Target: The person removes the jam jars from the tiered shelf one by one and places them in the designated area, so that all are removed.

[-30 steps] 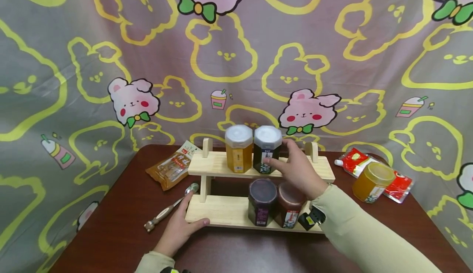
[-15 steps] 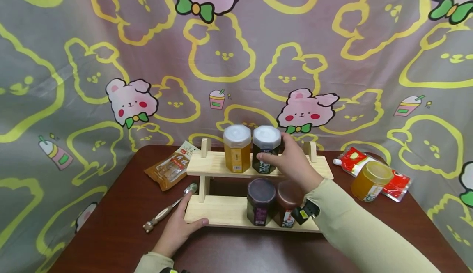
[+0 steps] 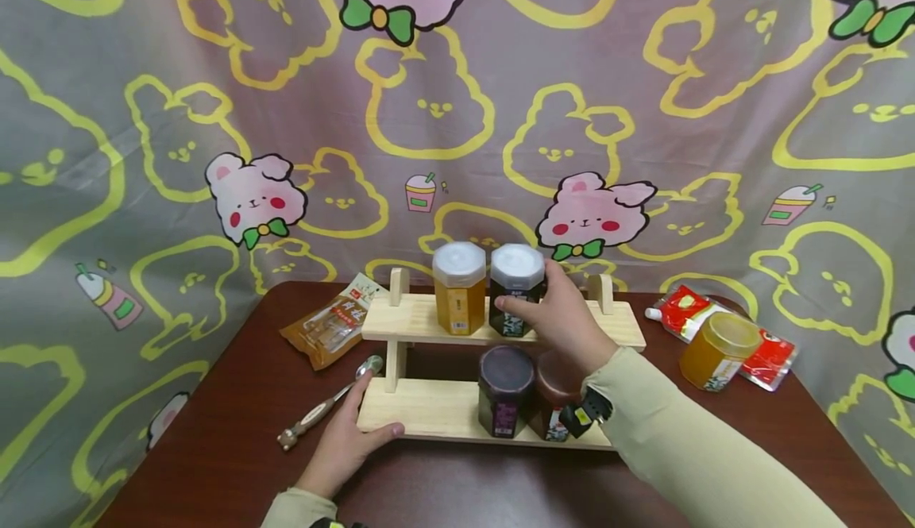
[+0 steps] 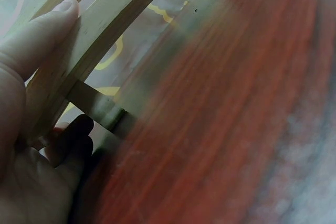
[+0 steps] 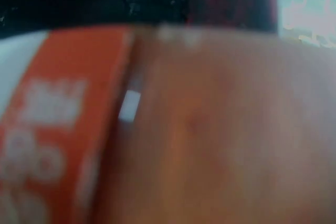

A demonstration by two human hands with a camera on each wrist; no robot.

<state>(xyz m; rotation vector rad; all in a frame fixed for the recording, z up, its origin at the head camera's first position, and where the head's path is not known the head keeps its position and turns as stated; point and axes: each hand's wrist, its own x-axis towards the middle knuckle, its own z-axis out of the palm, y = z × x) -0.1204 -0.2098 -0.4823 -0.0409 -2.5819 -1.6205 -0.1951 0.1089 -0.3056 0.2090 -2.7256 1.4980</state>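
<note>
A person's right hand (image 3: pixel 565 317) curls thumb and fingers around a dark jar (image 3: pixel 515 293) upright on the upper shelf (image 3: pixel 400 317) of a wooden rack (image 3: pixel 392 365), just beside an amber jar (image 3: pixel 459 298). The left hand (image 3: pixel 345 439) grips the left end of the lower shelf (image 3: pixel 429 405), thumb on top. A purple-labeled jar (image 3: pixel 505 393) and a red-brown jar (image 3: pixel 556 389), partly hidden by the right wrist, share that lower shelf. On the brown surface (image 3: pixel 214 425), a snack bag (image 3: pixel 334 323) and a bear-tipped utensil (image 3: pixel 314 417) lie left of the rack; right of it, another honey-colored jar (image 3: pixel 720 351) stands before a red pouch (image 3: pixel 684 307).
</note>
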